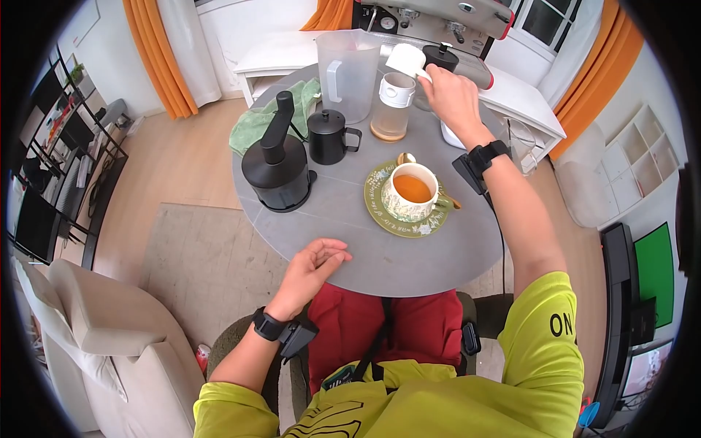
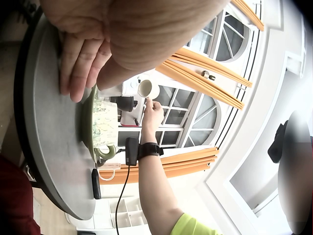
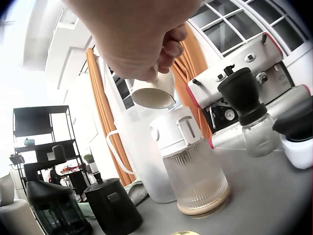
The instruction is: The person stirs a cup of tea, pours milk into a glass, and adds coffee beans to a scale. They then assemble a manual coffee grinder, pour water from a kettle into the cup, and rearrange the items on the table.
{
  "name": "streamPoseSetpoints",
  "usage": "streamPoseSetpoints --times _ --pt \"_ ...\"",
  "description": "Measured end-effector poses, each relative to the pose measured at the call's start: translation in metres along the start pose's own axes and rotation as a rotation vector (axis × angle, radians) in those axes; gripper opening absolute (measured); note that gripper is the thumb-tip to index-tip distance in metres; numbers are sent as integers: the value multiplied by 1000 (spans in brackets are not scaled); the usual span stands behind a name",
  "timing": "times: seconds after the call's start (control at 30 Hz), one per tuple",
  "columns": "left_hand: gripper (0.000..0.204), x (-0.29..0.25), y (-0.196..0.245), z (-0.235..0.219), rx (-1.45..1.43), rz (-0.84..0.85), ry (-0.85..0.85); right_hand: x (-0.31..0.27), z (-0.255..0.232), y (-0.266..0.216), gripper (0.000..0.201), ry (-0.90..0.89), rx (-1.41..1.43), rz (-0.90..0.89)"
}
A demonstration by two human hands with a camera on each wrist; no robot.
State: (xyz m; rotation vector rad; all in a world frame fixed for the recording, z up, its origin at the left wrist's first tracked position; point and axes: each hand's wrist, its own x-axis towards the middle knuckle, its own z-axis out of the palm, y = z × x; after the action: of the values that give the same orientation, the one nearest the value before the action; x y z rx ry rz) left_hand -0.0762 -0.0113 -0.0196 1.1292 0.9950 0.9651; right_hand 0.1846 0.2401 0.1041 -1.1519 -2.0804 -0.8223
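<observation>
My right hand (image 1: 453, 98) grips the handle of a small white pouring cup (image 1: 405, 60) above the table. In the right wrist view the cup (image 3: 155, 93) is tipped, its mouth turned downward and its lip over a ribbed clear container (image 3: 198, 178) with a white collar. No liquid shows leaving the cup. Near the front table edge, my left hand (image 1: 312, 270) stays relaxed and holds nothing. Beyond its fingers, a patterned teacup (image 1: 405, 210) of amber drink stands on a green saucer (image 1: 380, 212), with a gold-coloured spoon (image 1: 407, 158) at the saucer's back.
A tall translucent pitcher (image 1: 358, 84) stands left of the ribbed container. Farther left are a black lidded pot (image 1: 326, 142), a black vessel with an upright arm (image 1: 274, 175) and a green cloth (image 1: 247, 133). A grinder (image 3: 247, 110) and espresso machine (image 1: 438, 29) stand behind.
</observation>
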Motion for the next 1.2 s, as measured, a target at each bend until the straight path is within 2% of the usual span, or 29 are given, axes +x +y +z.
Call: streamPoseSetpoints --times 0.2,0.3,0.5,0.57,0.6,0.67,0.7,0.73,0.8,0.87,0.93,0.97,1.07,1.2 --pt "22 1 -1 -1 6 -1 1 4 -4 0 24 1 -10 77" --pt "21 0 0 0 3 -2 2 -1 -1 1 24 -7 2 3" --pt "21 0 0 -1 8 -6 -3 -7 1 1 26 -43 102 182" --pt "21 0 0 -1 9 -6 -2 -7 2 6 26 -8 233 401" --pt "21 0 0 0 10 -7 -1 -5 1 11 26 -9 232 401" --pt "21 0 0 0 11 -12 1 -5 0 27 30 -117 706 771" --pt "20 0 0 0 14 -15 4 -10 0 32 32 -96 924 877" --pt "20 0 -1 0 14 -17 1 -16 0 39 32 -96 921 881" --pt "20 1 -2 0 11 -1 0 -27 1 51 32 -188 1160 1068" --pt "20 1 -2 1 12 -2 0 -43 -3 54 33 -253 1194 1123" --pt "20 1 -2 1 14 -3 3 -59 -2 55 34 -529 1361 1230" --pt "20 1 -3 1 15 1 2 -65 -2 52 34 -569 1387 1290" --pt "20 1 -2 2 12 5 10 -78 2 45 34 -672 1315 1308" --pt "20 1 -1 2 4 10 22 -89 12 42 34 -705 1361 1365"
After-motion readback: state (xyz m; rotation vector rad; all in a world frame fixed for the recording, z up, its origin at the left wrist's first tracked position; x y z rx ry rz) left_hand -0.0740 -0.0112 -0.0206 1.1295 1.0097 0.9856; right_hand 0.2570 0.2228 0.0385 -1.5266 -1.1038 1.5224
